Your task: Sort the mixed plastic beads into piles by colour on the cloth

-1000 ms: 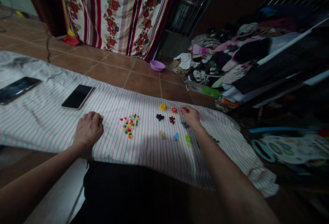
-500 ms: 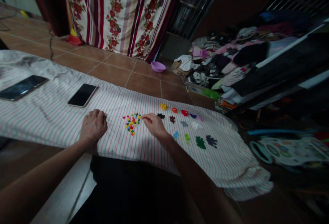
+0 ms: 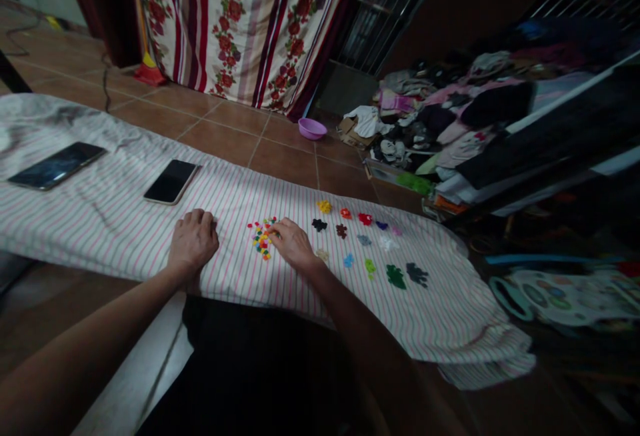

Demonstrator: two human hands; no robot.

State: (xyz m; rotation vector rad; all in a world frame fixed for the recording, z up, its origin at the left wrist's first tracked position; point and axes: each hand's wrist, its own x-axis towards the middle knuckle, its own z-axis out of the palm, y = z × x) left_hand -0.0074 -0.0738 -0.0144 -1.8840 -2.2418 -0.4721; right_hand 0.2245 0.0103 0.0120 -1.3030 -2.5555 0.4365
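Observation:
My right hand (image 3: 293, 244) is at the right edge of a mixed heap of tiny coloured pieces (image 3: 261, 244), thumb and forefinger pinched together. Whatever lies between those fingertips is too small to make out. Palm down on the striped cloth (image 3: 230, 189), my left hand (image 3: 194, 239) rests left of the heap with its fingers loosely bent and slightly apart. To the right lie single-colour piles, among them yellow (image 3: 324, 206), red (image 3: 365, 219), black (image 3: 319, 225), brown (image 3: 341, 231), white (image 3: 387, 243), light blue (image 3: 348, 260) and dark green (image 3: 396, 277). A beige pile (image 3: 321, 256) sits beside my right wrist.
Two phones, a nearer one (image 3: 171, 181) and a larger dark one (image 3: 57, 165), lie on the cloth at left. Beyond the table are a purple basin (image 3: 312, 129) on the tiled floor, a floral curtain (image 3: 240, 29) and heaped clothes (image 3: 450, 106).
My right hand has moved slightly down and left relative to the heap, its fingertips now over the heap's edge. The beige pile has come into view. The camera view has shifted slightly.

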